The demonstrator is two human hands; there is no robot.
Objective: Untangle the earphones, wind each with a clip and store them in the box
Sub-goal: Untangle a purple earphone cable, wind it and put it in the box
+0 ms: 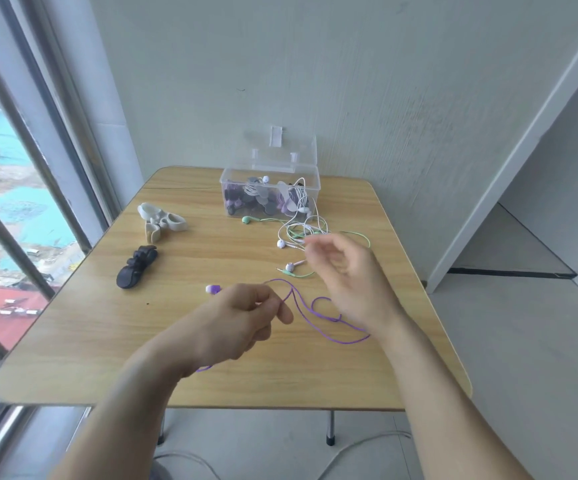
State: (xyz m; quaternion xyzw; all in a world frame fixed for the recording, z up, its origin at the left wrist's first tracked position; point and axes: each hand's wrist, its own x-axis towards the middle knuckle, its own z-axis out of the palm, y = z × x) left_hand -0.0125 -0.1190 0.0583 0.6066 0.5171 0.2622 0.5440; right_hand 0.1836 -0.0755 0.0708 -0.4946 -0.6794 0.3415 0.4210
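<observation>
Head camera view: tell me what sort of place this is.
Probably a bare room high up in a building, set up as a makeshift workspace: a small wooden folding table stands in a corner of plain walls, beside a large window looking down on a construction site.

Purple earphones (318, 315) looped nearside; white-green tangle (303, 233) beside open box (270, 188).

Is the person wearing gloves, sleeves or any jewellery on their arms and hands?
No. Both forearms are bare up to the frame's bottom edge, with no sleeves showing. The left hand and right hand wear no gloves, and no rings, watch or bracelet can be seen on the fingers or wrists.
</observation>
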